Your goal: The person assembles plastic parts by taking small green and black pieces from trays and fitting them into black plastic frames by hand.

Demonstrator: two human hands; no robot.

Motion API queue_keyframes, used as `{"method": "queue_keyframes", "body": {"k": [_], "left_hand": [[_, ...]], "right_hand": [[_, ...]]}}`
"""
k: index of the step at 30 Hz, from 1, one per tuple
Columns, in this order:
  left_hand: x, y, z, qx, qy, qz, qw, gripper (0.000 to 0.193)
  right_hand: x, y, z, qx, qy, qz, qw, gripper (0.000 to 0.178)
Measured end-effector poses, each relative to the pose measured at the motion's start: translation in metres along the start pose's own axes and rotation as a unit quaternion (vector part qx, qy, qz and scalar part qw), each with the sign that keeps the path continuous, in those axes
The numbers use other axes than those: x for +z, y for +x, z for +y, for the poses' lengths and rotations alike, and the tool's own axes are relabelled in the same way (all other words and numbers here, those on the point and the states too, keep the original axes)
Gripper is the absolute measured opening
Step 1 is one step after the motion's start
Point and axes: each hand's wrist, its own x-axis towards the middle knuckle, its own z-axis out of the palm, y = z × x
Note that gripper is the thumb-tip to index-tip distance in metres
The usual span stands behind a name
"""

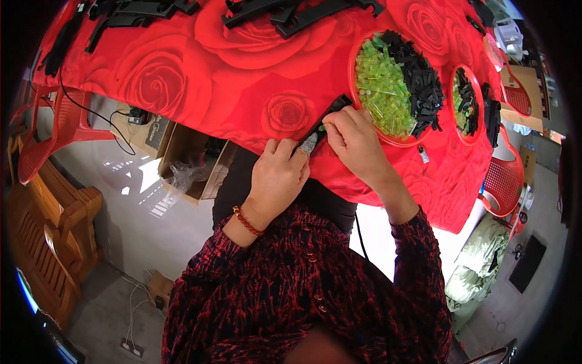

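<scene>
A long black plastic piece (338, 104) lies slantwise at the table's near edge, held between my two hands. My left hand (276, 173) is closed on its lower end, the thumb covered by a silvery-grey wrap (309, 144). My right hand (357, 145) pinches a small green piece (322, 128) against the black one, its fingers hiding part of both. Just beyond the right hand stands a red-rimmed round tray (405, 143). It holds translucent yellow-green pieces (381, 91) on its left side and small black pieces (421, 91) on its right.
More long black plastic pieces (297, 15) lie along the table's far side. A smaller red tray (453, 91) of mixed green and black bits sits at the right, a small silvery item (423, 155) nearby. Red chairs (504, 182), a wooden chair (54, 236) and an open carton (194, 164) surround the table.
</scene>
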Motion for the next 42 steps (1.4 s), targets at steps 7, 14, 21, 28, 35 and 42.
{"method": "queue_keyframes", "body": {"k": [7,14,21,28,35,42], "left_hand": [[-0.003,0.003,0.001,0.006,0.017,-0.024,1.0,0.013],[-0.006,0.007,0.001,0.006,0.017,-0.042,0.999,0.012],[-0.01,0.008,0.003,0.0,0.025,-0.059,0.998,0.013],[-0.01,0.002,0.0,-0.018,-0.011,-0.049,0.999,0.021],[-0.022,-0.003,0.006,-0.034,-0.159,0.038,0.986,0.055],[-0.033,-0.009,0.026,-0.087,-0.221,0.055,0.97,0.079]], "right_hand": [[-0.001,0.0,-0.004,0.004,-0.011,-0.012,1.0,0.013],[0.0,0.002,-0.005,-0.006,-0.014,-0.016,1.0,0.01],[-0.003,0.004,-0.012,0.001,-0.048,-0.017,0.999,0.01],[-0.035,-0.006,-0.002,0.197,0.112,0.156,0.961,0.019],[-0.06,-0.026,0.044,0.121,-0.092,0.135,0.979,0.015],[-0.062,-0.028,0.036,0.056,-0.239,0.145,0.959,0.021]]}}
